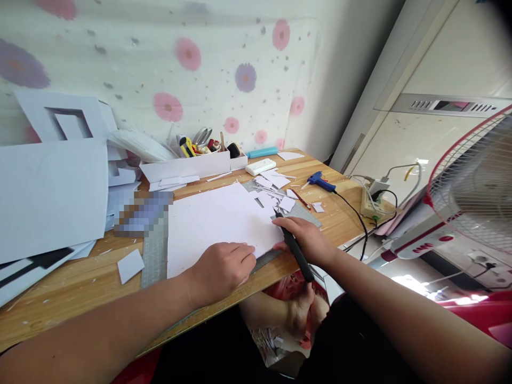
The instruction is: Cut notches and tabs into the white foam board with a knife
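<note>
A large white board [212,218] lies on a grey-green cutting mat [155,250] at the table's front. My left hand [226,271] rests on the board's near edge, its fingers curled together; whatever is under them is hidden. In my right hand [306,238] is a black craft knife [296,249], its handle slanting down toward me past the table edge. The knife's tip end is over the board's right edge, close to a heap of white offcuts [276,186].
Right of the scraps lie a pencil [301,199] and a blue glue gun [321,182], its cord trailing to a power strip [376,205]. A white tool box [188,166] stands behind. White board pieces [52,197] lean at left. A fan [472,186] stands at right.
</note>
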`<state>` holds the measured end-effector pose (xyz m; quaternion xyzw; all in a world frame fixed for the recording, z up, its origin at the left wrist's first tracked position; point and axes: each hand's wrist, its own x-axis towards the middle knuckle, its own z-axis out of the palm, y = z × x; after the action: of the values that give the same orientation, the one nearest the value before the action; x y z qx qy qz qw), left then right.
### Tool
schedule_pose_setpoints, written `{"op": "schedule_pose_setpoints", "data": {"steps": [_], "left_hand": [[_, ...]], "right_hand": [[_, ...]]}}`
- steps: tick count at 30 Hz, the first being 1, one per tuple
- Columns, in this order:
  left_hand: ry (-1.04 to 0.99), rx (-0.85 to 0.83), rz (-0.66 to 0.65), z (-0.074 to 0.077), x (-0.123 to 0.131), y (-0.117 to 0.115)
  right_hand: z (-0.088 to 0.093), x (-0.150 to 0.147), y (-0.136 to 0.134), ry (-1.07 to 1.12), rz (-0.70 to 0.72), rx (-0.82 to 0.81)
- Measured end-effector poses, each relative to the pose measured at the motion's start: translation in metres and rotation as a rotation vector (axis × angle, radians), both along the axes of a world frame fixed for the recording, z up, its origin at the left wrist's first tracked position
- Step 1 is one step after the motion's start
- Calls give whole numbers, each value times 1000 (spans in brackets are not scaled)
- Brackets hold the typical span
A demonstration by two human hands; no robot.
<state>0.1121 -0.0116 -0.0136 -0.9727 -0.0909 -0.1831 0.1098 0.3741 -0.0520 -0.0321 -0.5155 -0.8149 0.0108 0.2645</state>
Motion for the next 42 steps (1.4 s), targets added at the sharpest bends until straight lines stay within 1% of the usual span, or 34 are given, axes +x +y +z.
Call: {"op": "schedule_pose_setpoints", "data": {"steps": [2,4,6,8,10,11,12,14,15,17,18,20,22,24,26,29,31,34,36,38,40,42], "left_hand": [[0,-13,23,11,-2,-8],[-19,-66,44,22,-7,-23],[-91,-306,40,28,-11,-44],[-150,-634,83,25,-10,-68],[-215,-1069,143,13,-2,-86],[-293,-1316,172,5,5,-92],[-459,-1590,160,-3,13,-95],[-909,-2059,156,-16,30,-95],[-1143,-2207,192,-19,38,-92],[-1317,-2218,210,-19,50,-87],[-1393,-2194,225,-18,53,-84],[-1512,-2112,262,-12,57,-83],[-1593,-2025,298,-8,58,-87],[-1617,-1947,322,-6,57,-96],[-1605,-1880,336,-6,55,-107],[-1544,-1792,348,-6,47,-120],[-1499,-1731,342,-7,39,-124],[-1438,-1631,329,-9,24,-124],[-1334,-1541,326,-11,16,-121],[-1235,-1468,324,-10,8,-117],[-1200,-1443,323,-6,1,-113],[-1172,-1465,326,2,-8,-110]], "right_hand": [[1,-1,1,33,9,-26],[4,-3,1,60,26,-25],[8,-6,1,100,36,-10],[15,-10,0,146,44,11],[22,-15,-3,180,48,32],[25,-17,-5,191,49,48],[28,-20,-7,200,51,61],[32,-25,-13,224,60,72],[33,-27,-17,236,66,65],[34,-32,-26,262,80,32],[34,-34,-31,276,88,16],[33,-35,-41,322,109,0],[33,-33,-50,410,116,-9],[33,-27,-54,539,72,6],[33,-19,-52,687,-24,69],[34,-8,-42,863,-142,194],[35,-6,-34,978,-173,190],[37,-18,-25,1277,-169,29],[39,-35,-22,1528,-156,-97],[41,-53,-21,1714,-145,-214],[44,-67,-21,1814,-104,-361],[46,-77,-21,1817,-29,-497]]}}
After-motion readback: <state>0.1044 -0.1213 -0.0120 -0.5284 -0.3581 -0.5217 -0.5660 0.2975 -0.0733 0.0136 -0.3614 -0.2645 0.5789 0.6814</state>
